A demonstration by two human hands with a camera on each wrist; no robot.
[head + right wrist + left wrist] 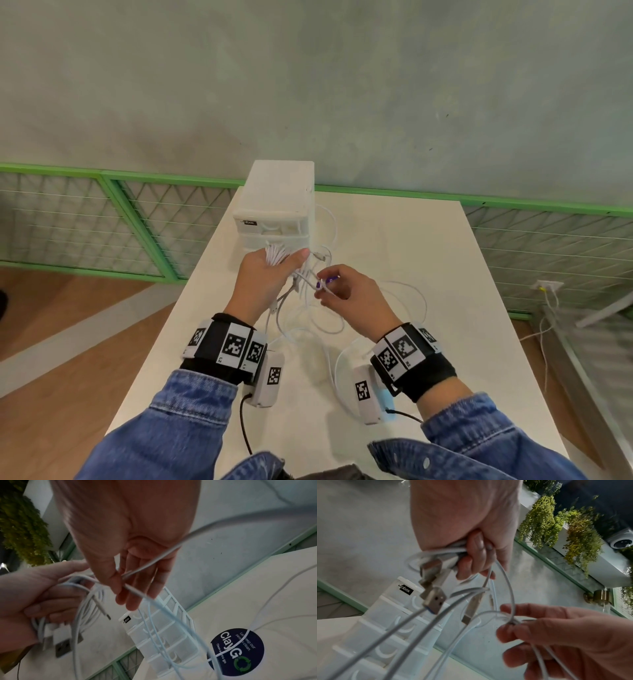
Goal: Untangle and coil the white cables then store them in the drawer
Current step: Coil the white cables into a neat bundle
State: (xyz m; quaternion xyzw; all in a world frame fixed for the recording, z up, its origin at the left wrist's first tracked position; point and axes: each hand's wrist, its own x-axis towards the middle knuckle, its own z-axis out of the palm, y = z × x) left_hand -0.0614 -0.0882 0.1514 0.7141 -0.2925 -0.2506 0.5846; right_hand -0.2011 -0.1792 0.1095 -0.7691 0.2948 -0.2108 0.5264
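Note:
My left hand [270, 270] grips a bundle of white cables [275, 255] just in front of the white drawer unit [277, 205]; its fingers [471, 559] curl round cable loops, and USB plugs [435, 600] hang below. My right hand [337, 291] pinches one white cable strand [135, 589] between thumb and fingers, close to the left hand. Loose white cable loops [308, 325] trail from both hands onto the table [428, 274]. The drawers of the unit [388, 622] look closed.
The white table has a round dark sticker [237, 651] on it under a cable. A green-framed mesh railing [137, 212] runs behind the table, with a grey wall beyond. Hanging plants [556, 524] show in the left wrist view. Wooden floor lies left.

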